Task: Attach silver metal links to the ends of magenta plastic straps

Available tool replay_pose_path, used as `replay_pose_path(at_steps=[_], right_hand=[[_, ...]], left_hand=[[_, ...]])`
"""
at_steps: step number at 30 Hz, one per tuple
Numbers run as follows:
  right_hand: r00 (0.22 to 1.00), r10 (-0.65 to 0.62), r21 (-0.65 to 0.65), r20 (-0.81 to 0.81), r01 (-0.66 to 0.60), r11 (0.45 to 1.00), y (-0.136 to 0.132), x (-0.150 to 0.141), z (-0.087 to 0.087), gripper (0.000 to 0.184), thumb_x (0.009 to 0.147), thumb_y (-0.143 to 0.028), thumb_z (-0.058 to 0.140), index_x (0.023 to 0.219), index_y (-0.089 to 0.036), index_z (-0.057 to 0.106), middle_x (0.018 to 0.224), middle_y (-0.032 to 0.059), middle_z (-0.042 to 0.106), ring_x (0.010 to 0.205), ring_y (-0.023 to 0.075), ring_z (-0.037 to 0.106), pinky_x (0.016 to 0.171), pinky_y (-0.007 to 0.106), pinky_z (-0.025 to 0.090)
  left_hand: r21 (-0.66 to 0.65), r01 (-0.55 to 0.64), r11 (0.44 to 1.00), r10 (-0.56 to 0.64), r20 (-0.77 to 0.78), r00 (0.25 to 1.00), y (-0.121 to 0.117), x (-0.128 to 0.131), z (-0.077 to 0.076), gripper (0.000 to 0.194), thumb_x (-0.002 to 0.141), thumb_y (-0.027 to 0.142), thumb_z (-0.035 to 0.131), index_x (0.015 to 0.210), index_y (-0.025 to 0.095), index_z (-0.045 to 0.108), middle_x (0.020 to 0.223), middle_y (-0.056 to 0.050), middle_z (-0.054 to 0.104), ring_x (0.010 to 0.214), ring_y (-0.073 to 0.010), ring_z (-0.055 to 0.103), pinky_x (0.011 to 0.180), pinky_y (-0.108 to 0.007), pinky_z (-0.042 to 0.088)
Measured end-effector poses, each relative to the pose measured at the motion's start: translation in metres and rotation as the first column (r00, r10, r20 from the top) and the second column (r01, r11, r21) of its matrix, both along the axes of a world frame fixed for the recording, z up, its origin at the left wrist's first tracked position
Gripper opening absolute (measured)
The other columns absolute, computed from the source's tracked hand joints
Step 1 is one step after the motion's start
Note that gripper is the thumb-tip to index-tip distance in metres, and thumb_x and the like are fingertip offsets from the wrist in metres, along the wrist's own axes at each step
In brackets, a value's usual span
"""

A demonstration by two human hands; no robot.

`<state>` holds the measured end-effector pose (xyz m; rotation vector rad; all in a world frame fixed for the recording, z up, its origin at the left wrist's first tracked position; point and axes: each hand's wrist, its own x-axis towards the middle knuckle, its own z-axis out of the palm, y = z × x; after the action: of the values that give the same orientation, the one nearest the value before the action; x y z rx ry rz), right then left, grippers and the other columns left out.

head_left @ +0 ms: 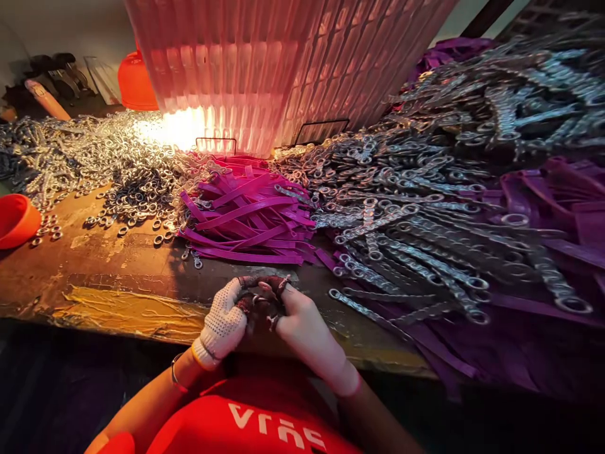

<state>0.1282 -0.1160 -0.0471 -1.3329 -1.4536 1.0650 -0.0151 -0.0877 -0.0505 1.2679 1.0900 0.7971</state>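
My left hand [225, 321], in a white dotted glove with darkened fingertips, is at the table's front edge. Close beside it is my right hand [307, 328], its fingertips wrapped in dark coverings. The fingers of both hands are bent and meet over something small and dark, perhaps ring-shaped; its kind is hidden by the fingers and shadow. Just beyond the hands lies a heap of purple straps [255, 214]. A pile of small metal rings [142, 189] spreads to its left. On the right are many chain-like metal strips [406, 221] with ringed ends.
Ribbed translucent panels [227, 57] stand behind the heaps, with a bright orange lamp [137, 82] beside them. An orange cup [17, 221] lies at the left edge. More purple straps [553, 189] and a high metal pile [515, 101] fill the right side. Yellowed tape [137, 309] covers the table's front edge.
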Motion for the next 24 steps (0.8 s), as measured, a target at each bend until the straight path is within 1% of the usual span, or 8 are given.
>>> replay_pose_path(at_steps=[2, 3, 6, 9, 12, 14, 18, 24], right_hand=[[0.999, -0.037, 0.052, -0.006, 0.037, 0.998, -0.006, -0.009, 0.001, 0.03, 0.081, -0.017, 0.055, 0.109, -0.021, 0.066, 0.105, 0.0068, 0.071, 0.097, 0.0213, 0.064, 0.09, 0.035, 0.051], [0.999, -0.05, 0.081, -0.01, 0.05, 0.995, -0.01, -0.013, 0.002, 0.027, 0.082, -0.018, 0.055, 0.106, -0.021, 0.066, 0.101, 0.0066, 0.071, 0.094, 0.0208, 0.065, 0.088, 0.034, 0.051], [0.985, -0.093, 0.045, -0.146, 0.1, 0.994, -0.017, -0.017, 0.01, 0.02, 0.085, -0.025, 0.058, 0.102, -0.02, 0.066, 0.091, 0.0048, 0.07, 0.081, 0.018, 0.065, 0.076, 0.03, 0.053], [0.932, -0.235, -0.14, -0.274, 0.203, 0.969, -0.01, -0.006, 0.018, 0.026, 0.077, -0.035, 0.071, 0.097, -0.019, 0.066, 0.086, 0.0032, 0.07, 0.074, 0.0176, 0.064, 0.067, 0.028, 0.052], [0.916, -0.297, -0.252, -0.27, 0.23, 0.94, 0.002, 0.008, 0.019, 0.033, 0.07, -0.041, 0.076, 0.091, -0.017, 0.067, 0.08, 0.0026, 0.068, 0.07, 0.0175, 0.061, 0.065, 0.029, 0.05], [0.919, -0.305, -0.257, -0.251, 0.24, 0.936, 0.007, 0.011, 0.013, 0.032, 0.071, -0.041, 0.074, 0.09, -0.016, 0.067, 0.08, 0.0032, 0.068, 0.071, 0.0176, 0.06, 0.066, 0.029, 0.05], [0.902, -0.375, -0.163, -0.215, 0.345, 0.924, 0.005, 0.002, -0.002, 0.024, 0.072, -0.032, 0.068, 0.09, -0.017, 0.068, 0.088, 0.0054, 0.072, 0.081, 0.0206, 0.064, 0.074, 0.033, 0.052], [0.911, -0.387, -0.043, -0.139, 0.385, 0.922, -0.001, -0.008, -0.018, 0.024, 0.073, -0.022, 0.058, 0.094, -0.02, 0.071, 0.094, 0.0043, 0.074, 0.088, 0.0213, 0.066, 0.085, 0.037, 0.052]], left_hand=[[0.131, -0.084, 0.988, 0.089, -0.03, 0.996, 0.007, 0.002, -0.008, 0.031, 0.079, 0.015, 0.056, 0.108, 0.016, 0.068, 0.103, -0.007, 0.069, 0.091, -0.017, 0.063, 0.083, -0.027, 0.05], [0.143, -0.138, 0.98, 0.143, -0.024, 0.989, 0.013, 0.002, -0.012, 0.033, 0.077, 0.013, 0.057, 0.107, 0.017, 0.068, 0.098, -0.005, 0.07, 0.088, -0.016, 0.063, 0.08, -0.026, 0.05], [-0.121, -0.26, 0.958, 0.273, 0.107, 0.956, 0.032, -0.001, -0.018, 0.035, 0.076, 0.019, 0.059, 0.111, 0.019, 0.064, 0.069, 0.002, 0.061, 0.052, -0.0086, 0.053, 0.048, -0.019, 0.041], [-0.44, -0.091, 0.893, 0.239, 0.295, 0.925, 0.041, -0.006, -0.02, 0.027, 0.075, 0.028, 0.061, 0.099, 0.015, 0.062, 0.061, 0.002, 0.055, 0.041, -0.0064, 0.044, 0.036, -0.016, 0.027], [-0.588, 0.129, 0.799, 0.174, 0.431, 0.886, 0.035, -0.005, -0.018, 0.032, 0.073, 0.042, 0.065, 0.085, 0.012, 0.062, 0.069, -0.004, 0.061, 0.047, -0.0093, 0.052, 0.032, -0.016, 0.024], [-0.579, 0.183, 0.794, 0.147, 0.476, 0.867, 0.024, -0.001, -0.015, 0.037, 0.074, 0.045, 0.069, 0.088, 0.012, 0.063, 0.072, -0.005, 0.062, 0.047, -0.008, 0.052, 0.031, -0.015, 0.022], [-0.441, 0.105, 0.891, 0.1, 0.419, 0.903, 0.003, 0.012, -0.006, 0.032, 0.076, 0.033, 0.075, 0.097, 0.012, 0.063, 0.064, 0.001, 0.058, 0.042, -0.002, 0.039, 0.035, -0.013, 0.022], [-0.501, 0.048, 0.864, 0.198, 0.427, 0.882, -0.001, 0.018, -0.006, 0.026, 0.078, 0.035, 0.072, 0.081, 0.014, 0.057, 0.056, 0.005, 0.05, 0.041, -0.0018, 0.031, 0.035, -0.014, 0.019]])
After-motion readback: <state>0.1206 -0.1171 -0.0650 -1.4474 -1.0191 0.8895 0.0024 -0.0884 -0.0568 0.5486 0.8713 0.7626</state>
